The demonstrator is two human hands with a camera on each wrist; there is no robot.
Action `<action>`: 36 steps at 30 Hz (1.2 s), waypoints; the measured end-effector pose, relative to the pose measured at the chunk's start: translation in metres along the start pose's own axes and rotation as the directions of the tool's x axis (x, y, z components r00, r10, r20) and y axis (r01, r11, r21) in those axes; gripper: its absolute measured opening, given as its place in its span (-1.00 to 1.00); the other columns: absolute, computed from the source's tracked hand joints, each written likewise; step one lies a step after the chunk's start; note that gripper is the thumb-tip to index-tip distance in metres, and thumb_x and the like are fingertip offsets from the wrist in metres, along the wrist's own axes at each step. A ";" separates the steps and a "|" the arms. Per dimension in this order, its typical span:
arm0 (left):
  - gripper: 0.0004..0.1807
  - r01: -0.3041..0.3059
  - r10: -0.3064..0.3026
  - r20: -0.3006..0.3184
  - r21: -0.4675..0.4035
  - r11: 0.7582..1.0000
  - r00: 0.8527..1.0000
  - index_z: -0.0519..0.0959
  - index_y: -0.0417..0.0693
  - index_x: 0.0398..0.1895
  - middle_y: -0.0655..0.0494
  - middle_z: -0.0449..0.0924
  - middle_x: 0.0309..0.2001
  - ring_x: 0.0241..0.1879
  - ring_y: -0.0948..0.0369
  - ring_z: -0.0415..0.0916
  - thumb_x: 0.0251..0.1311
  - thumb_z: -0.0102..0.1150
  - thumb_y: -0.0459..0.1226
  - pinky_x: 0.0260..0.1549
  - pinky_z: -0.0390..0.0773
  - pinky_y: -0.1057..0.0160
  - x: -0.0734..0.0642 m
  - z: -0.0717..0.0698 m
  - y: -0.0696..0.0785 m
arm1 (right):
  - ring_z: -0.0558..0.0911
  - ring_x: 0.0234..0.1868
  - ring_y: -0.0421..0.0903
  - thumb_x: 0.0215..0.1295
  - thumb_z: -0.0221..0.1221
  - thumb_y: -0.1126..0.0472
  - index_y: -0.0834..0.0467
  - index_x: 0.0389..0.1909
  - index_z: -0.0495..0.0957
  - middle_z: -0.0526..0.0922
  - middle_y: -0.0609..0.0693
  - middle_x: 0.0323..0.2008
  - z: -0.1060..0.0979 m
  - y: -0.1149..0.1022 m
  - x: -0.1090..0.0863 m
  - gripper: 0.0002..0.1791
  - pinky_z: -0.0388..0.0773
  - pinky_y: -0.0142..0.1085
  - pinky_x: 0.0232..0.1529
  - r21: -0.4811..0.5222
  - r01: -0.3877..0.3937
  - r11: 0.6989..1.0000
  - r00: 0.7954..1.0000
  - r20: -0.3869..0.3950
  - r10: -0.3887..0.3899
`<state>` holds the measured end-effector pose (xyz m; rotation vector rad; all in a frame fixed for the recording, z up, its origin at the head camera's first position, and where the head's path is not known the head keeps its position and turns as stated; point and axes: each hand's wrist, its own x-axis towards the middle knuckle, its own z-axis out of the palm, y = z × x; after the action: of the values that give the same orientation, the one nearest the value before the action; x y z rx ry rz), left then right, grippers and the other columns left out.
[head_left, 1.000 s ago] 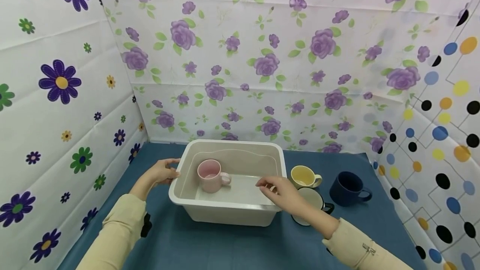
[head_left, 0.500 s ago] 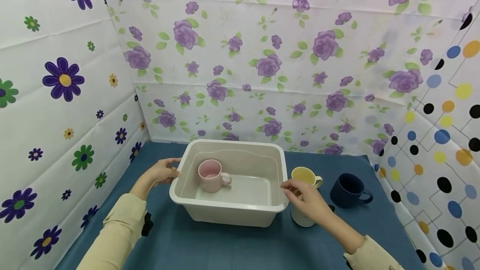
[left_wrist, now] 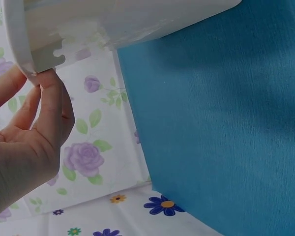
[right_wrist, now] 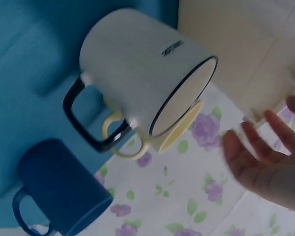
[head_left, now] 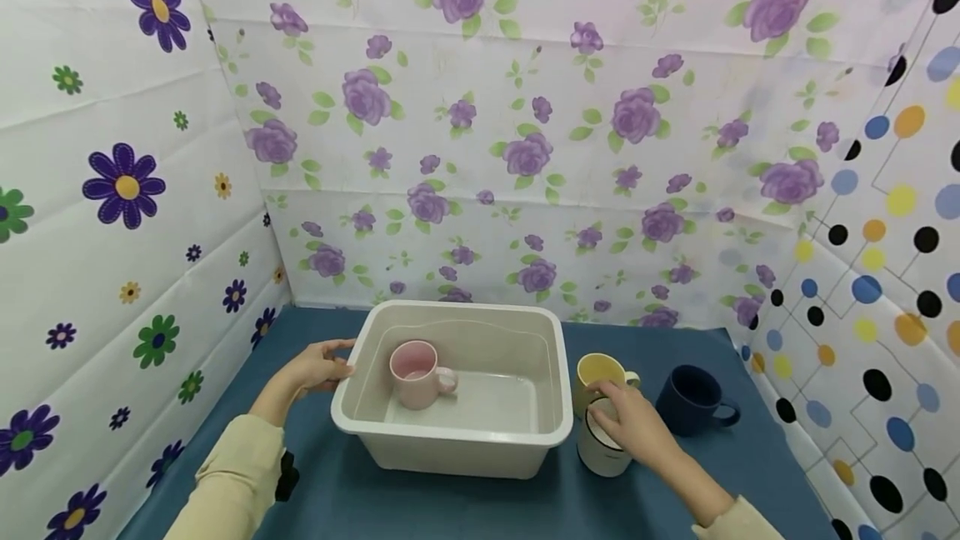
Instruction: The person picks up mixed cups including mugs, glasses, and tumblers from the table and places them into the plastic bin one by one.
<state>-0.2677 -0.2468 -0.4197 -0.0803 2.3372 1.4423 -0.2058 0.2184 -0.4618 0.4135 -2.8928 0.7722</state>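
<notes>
A beige plastic tub point(head_left: 450, 452) stands on the blue cloth, with a pink mug point(head_left: 417, 386) upright inside at its left. My left hand point(head_left: 313, 369) pinches the tub's left rim; in the left wrist view its thumb and fingers point(left_wrist: 51, 93) meet at that edge. Just right of the tub is a white mug point(head_left: 602, 455) with a dark rim. Over it hovers my right hand point(head_left: 633, 423), fingers loosely bent and holding nothing. In the right wrist view, a gap separates those fingers point(right_wrist: 236, 152) from the white mug point(right_wrist: 137, 64), whose black handle shows there.
Behind the white mug sits a yellow mug point(head_left: 588, 369), partly hidden by my right hand. A dark blue mug point(head_left: 686, 402) stands farther right. Patterned sheets hang at the back point(head_left: 487, 148), left and right of the blue cloth point(head_left: 420, 507).
My right hand has moved from above the tub's right side, past its right rim, to over the white mug. My left hand stays at the left rim. The head view has tilted slightly.
</notes>
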 end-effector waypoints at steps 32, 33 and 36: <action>-0.28 0.023 -0.023 0.014 -0.001 1.000 1.000 0.02 -0.30 0.44 -0.17 0.56 -0.09 -0.27 0.23 0.62 0.27 0.09 -0.38 -0.17 0.66 0.12 0.003 0.001 -0.003 | 0.43 -0.26 0.24 -0.14 0.45 -0.06 0.10 0.16 0.45 0.39 0.35 -0.08 0.028 0.037 0.009 -0.22 0.49 0.00 -0.53 -0.291 -0.067 0.954 0.978 0.173 0.121; -0.28 0.022 -0.022 0.015 0.002 1.000 1.000 0.01 -0.30 0.44 -0.17 0.56 -0.08 -0.27 0.23 0.62 0.27 0.09 -0.38 -0.16 0.66 0.12 0.003 0.001 -0.002 | 0.43 -0.24 0.25 -0.15 0.46 -0.06 0.10 0.15 0.45 0.38 0.35 -0.07 0.027 0.037 0.011 -0.22 0.50 0.02 -0.51 -0.285 -0.068 0.956 0.974 0.188 0.125; -0.28 0.022 -0.022 0.012 0.005 1.000 1.000 0.01 -0.30 0.44 -0.19 0.55 -0.07 -0.27 0.23 0.62 0.28 0.08 -0.38 -0.17 0.66 0.13 0.003 0.001 -0.001 | 0.44 -0.21 0.28 -0.18 0.48 -0.06 0.09 0.14 0.46 0.37 0.37 -0.05 0.025 0.036 0.016 -0.22 0.52 0.06 -0.47 -0.270 -0.075 0.960 0.963 0.230 0.140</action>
<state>-0.2698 -0.2460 -0.4218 -0.0957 2.3230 1.4234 -0.2327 0.2322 -0.4970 0.3451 -3.2151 0.3649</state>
